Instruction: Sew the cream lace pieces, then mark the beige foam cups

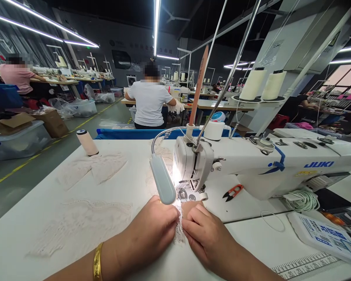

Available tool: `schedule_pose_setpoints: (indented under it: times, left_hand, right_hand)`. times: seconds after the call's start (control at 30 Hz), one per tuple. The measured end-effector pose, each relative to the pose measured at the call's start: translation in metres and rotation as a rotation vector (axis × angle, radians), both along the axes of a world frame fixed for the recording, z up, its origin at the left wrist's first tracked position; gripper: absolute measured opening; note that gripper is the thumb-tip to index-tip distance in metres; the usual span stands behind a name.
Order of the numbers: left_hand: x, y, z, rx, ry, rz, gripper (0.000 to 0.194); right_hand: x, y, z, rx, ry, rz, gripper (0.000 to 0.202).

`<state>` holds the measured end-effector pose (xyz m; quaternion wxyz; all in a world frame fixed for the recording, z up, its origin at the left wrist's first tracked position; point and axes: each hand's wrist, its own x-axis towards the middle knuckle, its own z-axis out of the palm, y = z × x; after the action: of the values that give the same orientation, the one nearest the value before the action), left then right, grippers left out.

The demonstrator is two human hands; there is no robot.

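Note:
A strip of white lace runs between my two hands, just in front of the needle area of a white sewing machine. My left hand is closed on the lace's left side, partly behind the grey lamp head. On the right, the fingers of my right hand are bent and pressed together at the lace's edge, beside a tan piece near the presser foot. More lace pieces lie flat on the table at the left.
A thread cone stands at the back left of the white table. Orange snips lie right of the needle. Coiled green cord, a white box and a ruler are at the right. People sit at machines beyond.

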<state>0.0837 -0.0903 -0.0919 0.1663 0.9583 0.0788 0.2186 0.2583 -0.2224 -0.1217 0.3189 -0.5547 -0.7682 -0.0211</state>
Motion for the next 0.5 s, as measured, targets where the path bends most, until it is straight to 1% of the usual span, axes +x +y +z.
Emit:
schedule_pose_setpoints:
  times: [0.13,0.3,0.5]
  left_hand:
    - [0.0010,-0.0011,-0.0023,0.015,-0.039,-0.006,0.020]
    - [0.0014,0.0028,0.0026,0.000,-0.016,0.009,0.023]
    - [0.0012,0.0053,0.0039,0.000,-0.002,-0.041,0.025]
  right_hand:
    - [0.0002,0.0006,-0.0009,-0.005,0.008,0.000,0.023]
    - [-0.0002,0.0011,-0.0015,-0.009,-0.010,-0.049,0.022]
    - [-0.0003,0.0025,-0.0030,-0.009,-0.025,-0.080,0.024]
